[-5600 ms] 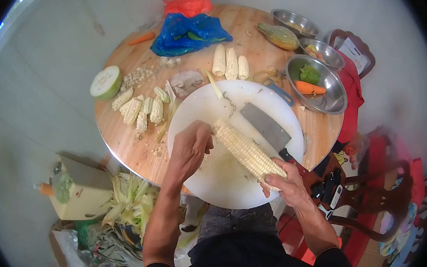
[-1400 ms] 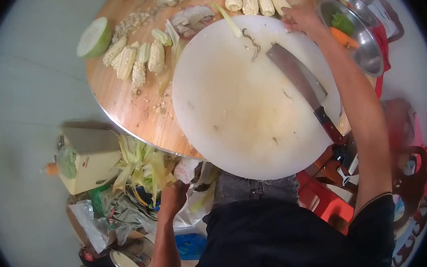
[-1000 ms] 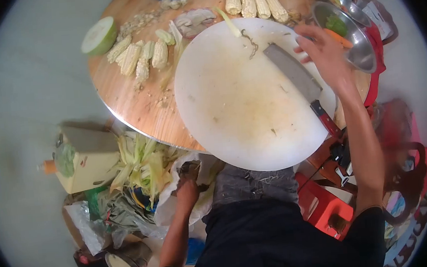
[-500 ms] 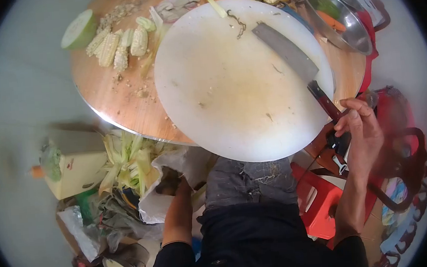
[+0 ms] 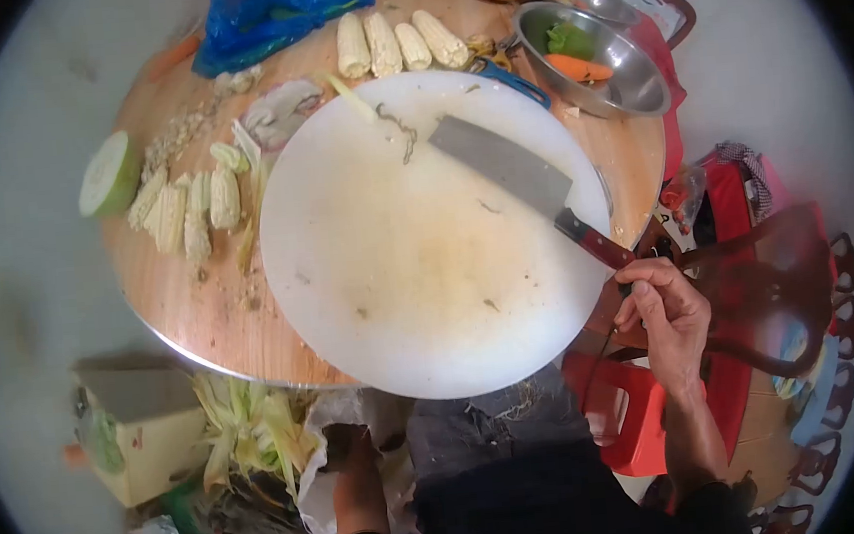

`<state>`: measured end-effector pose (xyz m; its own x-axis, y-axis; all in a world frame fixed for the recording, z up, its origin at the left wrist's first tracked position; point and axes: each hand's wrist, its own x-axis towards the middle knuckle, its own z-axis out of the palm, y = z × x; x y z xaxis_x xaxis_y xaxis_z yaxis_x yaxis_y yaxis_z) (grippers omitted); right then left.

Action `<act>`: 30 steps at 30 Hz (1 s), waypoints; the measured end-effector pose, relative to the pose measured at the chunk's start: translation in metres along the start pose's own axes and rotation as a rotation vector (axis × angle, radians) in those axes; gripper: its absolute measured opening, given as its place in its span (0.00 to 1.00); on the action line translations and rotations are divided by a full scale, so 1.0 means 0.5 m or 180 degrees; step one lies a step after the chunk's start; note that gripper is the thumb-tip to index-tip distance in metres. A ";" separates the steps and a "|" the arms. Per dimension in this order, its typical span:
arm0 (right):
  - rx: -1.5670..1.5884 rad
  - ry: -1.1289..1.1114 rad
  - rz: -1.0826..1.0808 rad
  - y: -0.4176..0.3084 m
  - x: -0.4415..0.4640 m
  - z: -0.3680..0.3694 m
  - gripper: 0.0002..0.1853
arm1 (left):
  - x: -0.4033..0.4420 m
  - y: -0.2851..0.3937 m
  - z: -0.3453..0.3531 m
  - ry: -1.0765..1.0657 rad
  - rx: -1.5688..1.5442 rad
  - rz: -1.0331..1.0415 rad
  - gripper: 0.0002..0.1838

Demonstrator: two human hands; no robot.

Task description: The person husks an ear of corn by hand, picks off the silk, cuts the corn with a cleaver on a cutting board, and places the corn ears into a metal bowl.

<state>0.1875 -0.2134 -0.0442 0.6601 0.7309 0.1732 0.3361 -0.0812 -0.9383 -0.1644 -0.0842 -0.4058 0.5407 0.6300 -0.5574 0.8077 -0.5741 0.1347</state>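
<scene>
My left hand [image 5: 349, 452] reaches into a white bag [image 5: 316, 492] below the table edge; its fingers are hidden inside. My right hand [image 5: 663, 314] is beside the end of the cleaver's handle, fingers curled; whether something small is between them is not clear. The cleaver [image 5: 504, 165] lies on the round white cutting board [image 5: 396, 259], its red-brown handle over the right edge. A pale husk strip [image 5: 349, 96] and a dark thin strand [image 5: 401, 133] are at the board's top. Several peeled corn cobs [image 5: 385, 46] lie beyond the board.
Smaller cobs [image 5: 170, 217], a cut green melon [image 5: 109, 175] and a crumpled cloth [image 5: 280, 113] lie left on the round table. A blue bag [image 5: 262, 24] is behind. Metal bowls [image 5: 625, 101] stand right. Corn husks [image 5: 249, 432] and a red stool [image 5: 641, 431] are below.
The long cob has left my hands, and a fourth cob now lies in the back row. My left hand has gone down into the white bag. My right hand has come back from the row toward the cleaver's handle.
</scene>
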 end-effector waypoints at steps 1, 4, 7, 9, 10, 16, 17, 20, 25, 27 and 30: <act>-0.0005 -0.0030 0.0062 0.003 -0.001 0.003 0.08 | 0.000 -0.007 -0.001 -0.0018 0.0008 -0.0005 0.19; -0.0046 -0.0082 0.0167 0.007 0.000 0.013 0.08 | 0.002 -0.026 -0.002 -0.0054 0.0017 -0.0013 0.19; -0.0109 -0.0210 0.0277 0.008 0.010 0.018 0.08 | 0.004 -0.045 -0.011 -0.0056 0.0006 -0.0021 0.19; -0.0128 -0.0174 0.0271 0.009 0.016 0.021 0.08 | 0.005 -0.061 -0.016 -0.0063 -0.0007 -0.0032 0.19; -0.0117 -0.0139 0.0262 0.010 0.019 0.023 0.08 | 0.007 -0.070 -0.018 -0.0057 -0.0007 -0.0054 0.19; -0.0251 -0.0181 0.0170 0.010 0.038 0.022 0.09 | 0.012 -0.103 -0.037 -0.0066 -0.0032 -0.0103 0.19; -0.0256 -0.0165 0.0166 0.010 0.040 0.023 0.09 | 0.011 -0.106 -0.036 -0.0073 -0.0028 -0.0111 0.19; -0.0314 -0.0159 0.0252 0.012 0.049 0.027 0.09 | 0.003 -0.115 -0.030 -0.0088 -0.0027 -0.0130 0.19; -0.0417 -0.0082 0.0138 0.021 0.068 0.029 0.08 | -0.009 -0.124 -0.019 -0.0115 -0.0049 -0.0174 0.18; -0.0414 -0.0044 0.0105 0.024 0.071 0.031 0.08 | -0.013 -0.125 -0.012 -0.0131 -0.0060 -0.0197 0.18; -0.0368 -0.0021 0.0049 0.033 0.078 0.044 0.08 | -0.018 -0.120 -0.002 -0.0171 -0.0051 -0.0238 0.18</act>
<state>0.2040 -0.1711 -0.0593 0.6615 0.7334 0.1569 0.4015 -0.1697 -0.9000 -0.2175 -0.0548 -0.4081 0.4658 0.6415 -0.6095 0.8491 -0.5178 0.1039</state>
